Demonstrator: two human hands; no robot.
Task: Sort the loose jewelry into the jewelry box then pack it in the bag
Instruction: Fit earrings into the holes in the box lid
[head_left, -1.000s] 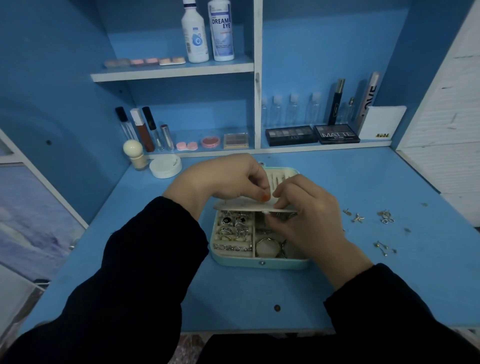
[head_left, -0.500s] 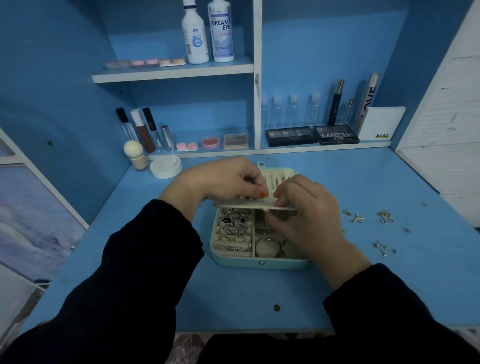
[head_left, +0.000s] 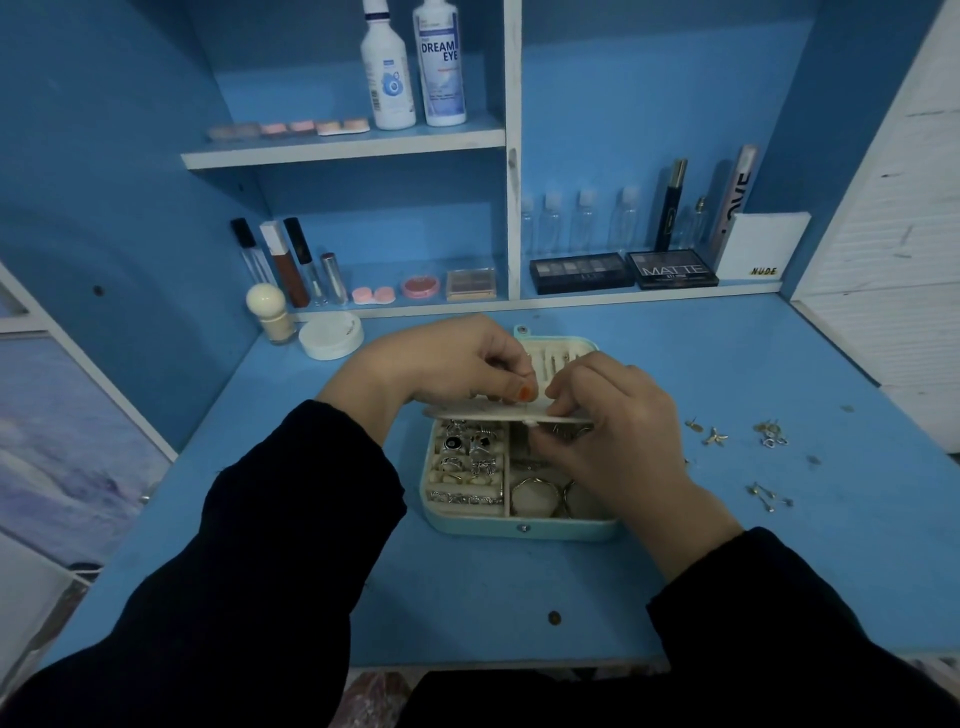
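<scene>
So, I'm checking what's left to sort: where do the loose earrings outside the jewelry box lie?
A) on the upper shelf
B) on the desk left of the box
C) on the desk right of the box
C: the loose earrings lie scattered on the blue desk to the right of the jewelry box.

The jewelry box is covered with a smooth mint shell of faint sheen, like leather, and a small metal stud is set in its front wall. Its lining and the thin cream panel look matt and soft. The rings inside are of polished silver-coloured metal; the loose earrings are of shiny gold-coloured metal. The desk is painted matt blue and is scuffed in places. The sleeves are of black matt cloth. The two white bottles are of glossy plastic.
</scene>
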